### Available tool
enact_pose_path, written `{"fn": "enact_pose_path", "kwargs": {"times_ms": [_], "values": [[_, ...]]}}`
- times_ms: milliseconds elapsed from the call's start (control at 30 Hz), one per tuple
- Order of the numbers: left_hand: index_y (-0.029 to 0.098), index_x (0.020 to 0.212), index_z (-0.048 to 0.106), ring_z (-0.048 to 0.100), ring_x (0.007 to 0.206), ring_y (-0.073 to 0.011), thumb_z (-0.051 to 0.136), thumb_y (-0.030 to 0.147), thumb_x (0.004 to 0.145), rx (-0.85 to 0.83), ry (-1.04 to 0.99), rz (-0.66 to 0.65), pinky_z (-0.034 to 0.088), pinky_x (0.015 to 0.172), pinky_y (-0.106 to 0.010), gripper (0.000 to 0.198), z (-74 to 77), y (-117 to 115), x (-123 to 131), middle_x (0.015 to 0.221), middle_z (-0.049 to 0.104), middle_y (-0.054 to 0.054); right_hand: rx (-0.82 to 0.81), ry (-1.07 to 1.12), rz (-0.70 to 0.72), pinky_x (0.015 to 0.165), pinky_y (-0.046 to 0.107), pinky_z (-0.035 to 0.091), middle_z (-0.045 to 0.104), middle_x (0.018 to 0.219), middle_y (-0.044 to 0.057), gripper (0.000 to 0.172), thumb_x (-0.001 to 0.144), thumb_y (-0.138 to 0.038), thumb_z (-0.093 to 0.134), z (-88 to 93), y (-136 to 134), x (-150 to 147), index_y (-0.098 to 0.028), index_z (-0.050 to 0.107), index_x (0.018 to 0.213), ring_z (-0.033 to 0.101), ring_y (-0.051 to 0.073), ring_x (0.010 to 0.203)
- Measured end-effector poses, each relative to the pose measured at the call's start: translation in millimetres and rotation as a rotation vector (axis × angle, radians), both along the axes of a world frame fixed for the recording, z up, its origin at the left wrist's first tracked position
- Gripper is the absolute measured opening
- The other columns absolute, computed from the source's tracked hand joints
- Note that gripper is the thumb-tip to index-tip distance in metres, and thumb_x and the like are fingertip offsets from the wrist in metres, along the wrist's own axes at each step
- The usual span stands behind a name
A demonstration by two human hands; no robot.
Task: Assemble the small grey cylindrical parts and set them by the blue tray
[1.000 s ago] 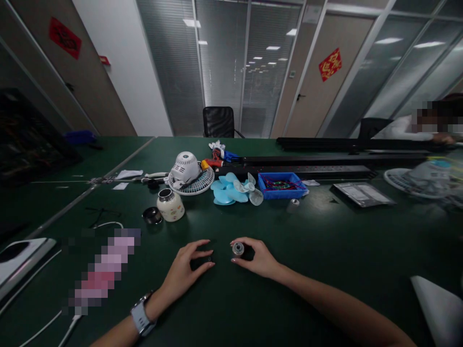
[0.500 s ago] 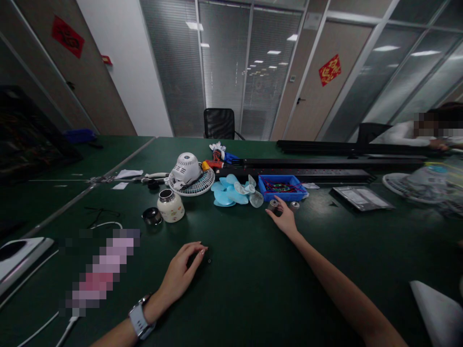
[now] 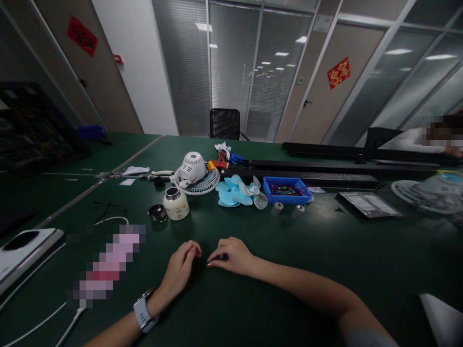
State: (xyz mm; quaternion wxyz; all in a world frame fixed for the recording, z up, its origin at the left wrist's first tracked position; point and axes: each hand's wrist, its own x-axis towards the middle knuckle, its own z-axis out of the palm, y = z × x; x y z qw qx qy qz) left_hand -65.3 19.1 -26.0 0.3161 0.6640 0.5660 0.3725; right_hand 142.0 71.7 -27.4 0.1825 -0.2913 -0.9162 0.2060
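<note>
My left hand rests low over the green table, its fingers curled together and the thumb laid against them. Whatever is inside the curl, if anything, is hidden. Just to its right is my right hand, closed in a pinch with thumb and forefinger tips close to the tabletop. Anything between those tips is too small to make out. Farther forward, two short metal cylinders, a left one and a right one, stand upright, apart from both hands.
Behind the cylinders sits a blue bin of wires, beside blue fan blades. A white fan body and cream jar stand left of them. A bagged flat part lies right. Another person sits far right.
My right hand has left the left cylinder and come back beside my left hand. The cylinder stays standing. A small ring seen on the table no longer shows. My left fingers have curled closer.
</note>
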Motion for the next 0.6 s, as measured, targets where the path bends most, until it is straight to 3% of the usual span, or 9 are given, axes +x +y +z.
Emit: {"fn": "enact_pose_path", "kwargs": {"times_ms": [133,233,367,467,600], "values": [[0.021,0.083,0.056,0.059,0.078,-0.0211,0.033,0.037,0.097,-0.017,0.001,-0.007,0.043,0.073,-0.032,0.031,-2.6,1,-1,0.078,0.059,-0.002,0.013,0.112,-0.139,0.065,0.024,0.039,0.059,0.077,-0.002,0.023,0.084,-0.047,0.065,9.0,16,35,-0.030,0.074,0.095,0.055,0.010,0.067],[0.021,0.084,0.056,0.059,0.079,-0.0214,0.033,0.037,0.097,-0.026,0.014,-0.009,0.044,0.073,-0.032,0.032,-3.4,1,-1,0.079,0.060,-0.002,0.166,0.187,-0.402,0.064,0.025,0.041,0.061,0.080,0.002,0.028,0.089,-0.047,0.057,27.7,41,94,-0.026,0.074,0.099,0.056,0.013,0.068],[0.022,0.085,0.057,0.059,0.079,-0.0214,0.034,0.037,0.097,-0.021,0.033,-0.014,0.045,0.073,-0.032,0.031,-2.5,0,-1,0.079,0.060,-0.002,0.392,0.128,-0.741,0.070,0.031,0.044,0.065,0.083,0.005,0.035,0.091,-0.049,0.051,43.9,75,163,-0.024,0.075,0.095,0.059,0.018,0.073],[0.022,0.085,0.058,0.060,0.078,-0.0213,0.034,0.037,0.097,-0.011,0.030,-0.008,0.046,0.072,-0.032,0.030,-0.9,0,0,0.078,0.061,-0.002,0.380,0.103,-0.813,0.069,0.032,0.046,0.066,0.084,0.006,0.038,0.091,-0.050,0.048,41.2,88,183,-0.024,0.076,0.090,0.062,0.020,0.075],[0.022,0.084,0.058,0.061,0.077,-0.0211,0.035,0.036,0.097,0.000,0.038,-0.005,0.046,0.072,-0.031,0.030,1.1,1,1,0.077,0.061,-0.002,0.322,0.097,-0.838,0.068,0.032,0.047,0.068,0.085,0.006,0.038,0.091,-0.049,0.048,33.2,92,183,-0.023,0.076,0.088,0.062,0.020,0.075]]}}
